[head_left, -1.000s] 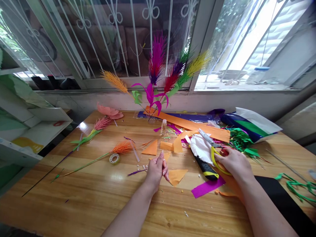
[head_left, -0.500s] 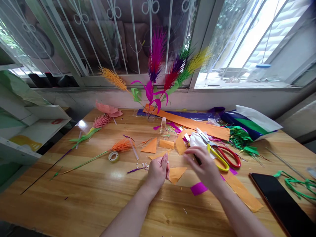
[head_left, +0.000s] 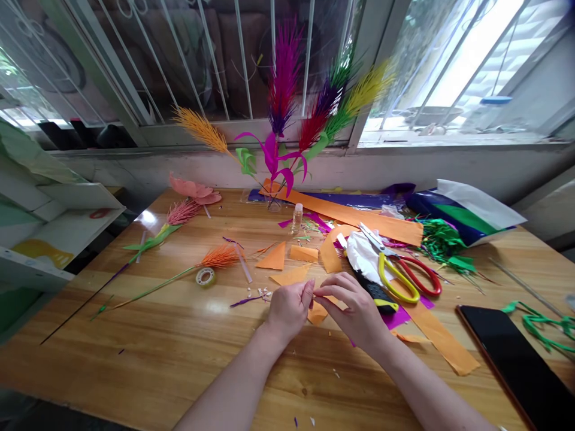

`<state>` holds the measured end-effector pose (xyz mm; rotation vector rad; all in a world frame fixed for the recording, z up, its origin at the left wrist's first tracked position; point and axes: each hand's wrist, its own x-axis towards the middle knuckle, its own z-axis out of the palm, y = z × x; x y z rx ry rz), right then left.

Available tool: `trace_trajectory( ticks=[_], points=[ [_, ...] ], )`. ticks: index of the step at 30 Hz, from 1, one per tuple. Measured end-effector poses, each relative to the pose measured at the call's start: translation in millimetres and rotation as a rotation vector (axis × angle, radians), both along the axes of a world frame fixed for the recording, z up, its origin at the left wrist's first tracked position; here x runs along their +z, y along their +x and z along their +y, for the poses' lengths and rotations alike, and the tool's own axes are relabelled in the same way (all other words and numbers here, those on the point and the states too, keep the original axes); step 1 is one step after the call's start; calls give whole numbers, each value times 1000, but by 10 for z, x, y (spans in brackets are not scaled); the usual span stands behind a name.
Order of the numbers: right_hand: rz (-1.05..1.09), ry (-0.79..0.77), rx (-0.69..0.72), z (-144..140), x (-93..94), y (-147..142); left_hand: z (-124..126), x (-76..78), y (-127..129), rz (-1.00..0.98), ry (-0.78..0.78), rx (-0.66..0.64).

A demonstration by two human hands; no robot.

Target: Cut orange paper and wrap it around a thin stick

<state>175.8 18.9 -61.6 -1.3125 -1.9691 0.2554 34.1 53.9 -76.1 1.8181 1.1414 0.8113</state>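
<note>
Wooden tabletop [head_left: 179,365], white-barred window [head_left: 242,60] beyond: the curled left hand [head_left: 288,308] and pinching right hand [head_left: 354,311] meet near centre; whether they grasp anything, I cannot tell. One orange paper scrap [head_left: 318,313] lies just behind them, yellow-and-red-handled metal scissors [head_left: 382,269] right.

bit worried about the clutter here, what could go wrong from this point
The right hand is close to the scissors, so a sideways move might knock them. The small upright bottle could tip onto the nearby paper scraps. The loose orange paper just beyond the left hand might get brushed aside.
</note>
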Motion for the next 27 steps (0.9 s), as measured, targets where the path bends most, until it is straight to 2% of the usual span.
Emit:
trace_trajectory(
  ticks=[3,6,9,12,15,21,27],
  points=[
    [0,-20,0,1,6,-8,-2,21,-5,29,-7,-11],
    [18,-43,-29,10,7,22,32,57,-49,59,-21,36],
    [1,-168,-62,26,-9,94,87,105,-132,124,41,53],
    [-66,-345,-32,39,-31,157,117,134,-206,241,141,-68],
    [-125,-428,37,39,-43,162,113,109,-225,320,232,-202],
    [-145,-407,85,34,-64,92,135,9,-206,391,316,-223],
    [-148,-371,78,52,-97,113,172,4,-227,403,325,-235]
  ],
)
